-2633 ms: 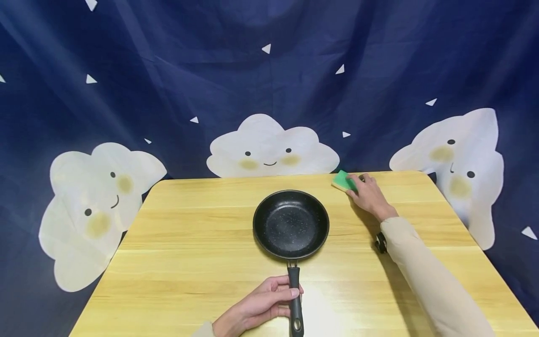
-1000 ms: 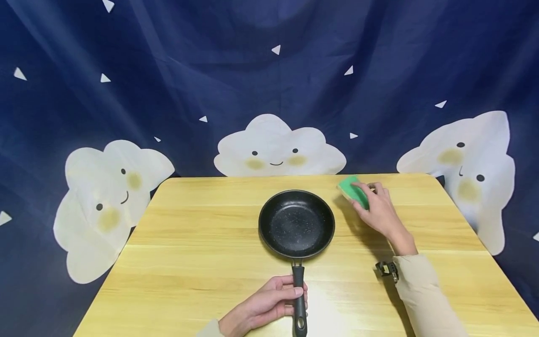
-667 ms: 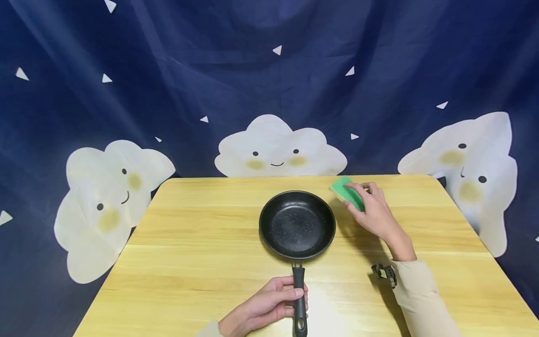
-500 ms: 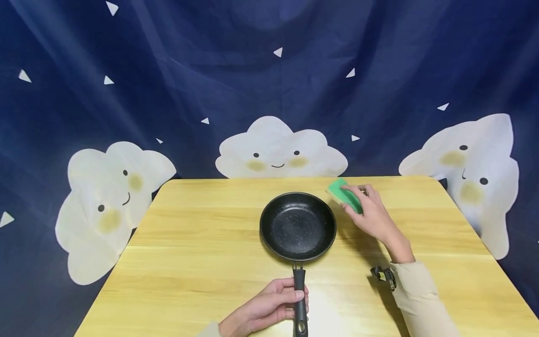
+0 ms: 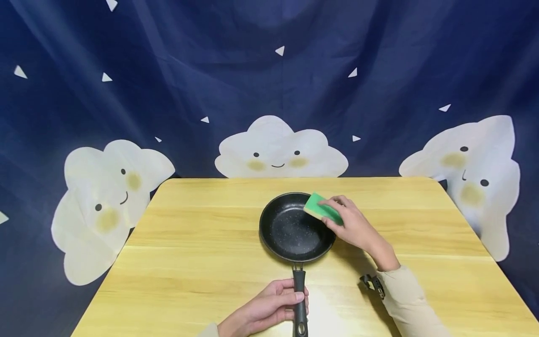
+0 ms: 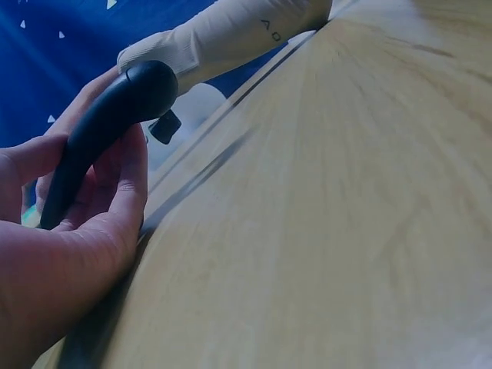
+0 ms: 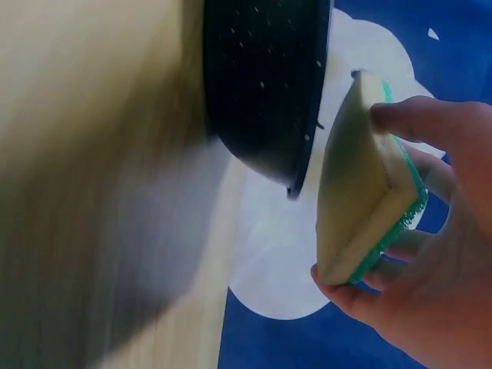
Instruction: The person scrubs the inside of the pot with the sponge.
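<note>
A black frying pan [image 5: 290, 234] with a speckled inside stands mid-table, its handle [image 5: 300, 281] toward the person. My left hand [image 5: 269, 306] grips that handle, thumb on top and fingers beneath; the left wrist view shows the curved handle [image 6: 115, 108] between thumb and fingers. A sponge [image 5: 322, 209], green on top and yellow below, is pinched by my right hand [image 5: 353, 227] over the pan's upper right rim. In the right wrist view, the sponge's yellow face [image 7: 357, 177] points at the pan [image 7: 269, 84], with a gap between them.
The light wooden table [image 5: 189, 243] carries the pan. Behind it hangs a dark blue curtain [image 5: 236, 70] with smiling white clouds and small white triangles. A small black device [image 5: 372, 284] sits at the right wrist by the beige sleeve [image 5: 410, 299].
My right hand has lifted the sponge from the back right of the table and carried it left and nearer, over the pan's rim. My left hand keeps its grip on the handle.
</note>
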`<state>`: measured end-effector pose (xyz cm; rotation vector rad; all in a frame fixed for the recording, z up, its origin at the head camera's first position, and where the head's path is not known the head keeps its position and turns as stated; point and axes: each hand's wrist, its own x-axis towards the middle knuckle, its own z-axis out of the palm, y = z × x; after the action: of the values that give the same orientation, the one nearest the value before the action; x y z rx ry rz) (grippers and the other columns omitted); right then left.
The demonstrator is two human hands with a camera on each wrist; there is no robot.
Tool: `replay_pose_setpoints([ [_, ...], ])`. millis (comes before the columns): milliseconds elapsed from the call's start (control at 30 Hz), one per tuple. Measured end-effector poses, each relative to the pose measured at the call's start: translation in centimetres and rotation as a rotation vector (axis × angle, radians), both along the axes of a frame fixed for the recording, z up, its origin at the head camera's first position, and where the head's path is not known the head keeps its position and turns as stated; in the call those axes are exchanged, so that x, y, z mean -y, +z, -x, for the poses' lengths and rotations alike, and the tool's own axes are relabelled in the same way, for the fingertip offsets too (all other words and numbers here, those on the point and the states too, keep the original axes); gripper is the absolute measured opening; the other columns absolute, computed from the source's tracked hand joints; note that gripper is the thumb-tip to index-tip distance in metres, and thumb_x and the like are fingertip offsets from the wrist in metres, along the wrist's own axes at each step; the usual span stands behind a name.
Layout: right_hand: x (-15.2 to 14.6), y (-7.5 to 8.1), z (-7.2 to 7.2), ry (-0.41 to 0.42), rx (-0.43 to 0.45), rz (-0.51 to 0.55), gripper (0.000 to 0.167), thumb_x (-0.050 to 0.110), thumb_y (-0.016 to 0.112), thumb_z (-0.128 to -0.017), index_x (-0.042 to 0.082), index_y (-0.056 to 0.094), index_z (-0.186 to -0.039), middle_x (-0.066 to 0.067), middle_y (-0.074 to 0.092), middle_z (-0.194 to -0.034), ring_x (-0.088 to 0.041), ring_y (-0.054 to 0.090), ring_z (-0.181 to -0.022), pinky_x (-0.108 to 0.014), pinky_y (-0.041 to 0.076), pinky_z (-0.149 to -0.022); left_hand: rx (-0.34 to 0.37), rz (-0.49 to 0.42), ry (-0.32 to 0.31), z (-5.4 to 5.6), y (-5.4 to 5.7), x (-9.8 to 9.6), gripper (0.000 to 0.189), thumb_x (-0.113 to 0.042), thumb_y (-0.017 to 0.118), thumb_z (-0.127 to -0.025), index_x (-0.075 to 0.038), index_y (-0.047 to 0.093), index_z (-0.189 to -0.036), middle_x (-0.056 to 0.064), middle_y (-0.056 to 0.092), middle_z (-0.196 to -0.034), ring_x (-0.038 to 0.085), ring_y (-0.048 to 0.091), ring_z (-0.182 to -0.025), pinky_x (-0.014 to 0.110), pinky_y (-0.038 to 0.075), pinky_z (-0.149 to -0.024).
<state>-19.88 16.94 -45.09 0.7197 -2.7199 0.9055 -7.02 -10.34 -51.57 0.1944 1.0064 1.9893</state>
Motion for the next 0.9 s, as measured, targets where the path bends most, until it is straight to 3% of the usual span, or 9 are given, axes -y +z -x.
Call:
replay_pose_setpoints([
  [367,1.2,-0.6,-0.5,0.050,0.026,-0.049,0.043,0.016,0.069,-0.093,0.012,0.064,-0.136,-0.018,0.056,-0.132,-0.040,0.054,-0.120,-0.059,0.049,-0.094,0.004,-0.011,-0.011,0.0,0.1,0.1,0.018,-0.011,0.058,-0.104,-0.002,0.059,-0.120,0.003,0.063,-0.107,0.013,0.063,-0.097,0.032,0.056,-0.087],
  [633,1.8,-0.9,-0.8,0.097,0.015,-0.104,0.040,0.018,0.074,-0.091,0.011,0.069,-0.130,-0.016,0.058,-0.128,-0.035,0.057,-0.115,-0.053,0.051,-0.094,-0.009,-0.027,-0.041,0.2,-0.2,0.1,0.020,-0.011,0.057,-0.105,-0.003,0.056,-0.123,0.002,0.064,-0.108,0.013,0.064,-0.099,0.032,0.056,-0.088],
  [900,2.7,-1.2,-1.2,0.128,0.031,-0.139,0.035,0.019,0.075,-0.092,0.011,0.070,-0.125,-0.017,0.059,-0.130,-0.037,0.057,-0.118,-0.055,0.050,-0.097,-0.015,-0.041,-0.041,0.2,-0.2,0.1,0.022,-0.010,0.056,-0.105,-0.001,0.055,-0.125,0.003,0.064,-0.109,0.013,0.064,-0.100,0.032,0.056,-0.088],
])
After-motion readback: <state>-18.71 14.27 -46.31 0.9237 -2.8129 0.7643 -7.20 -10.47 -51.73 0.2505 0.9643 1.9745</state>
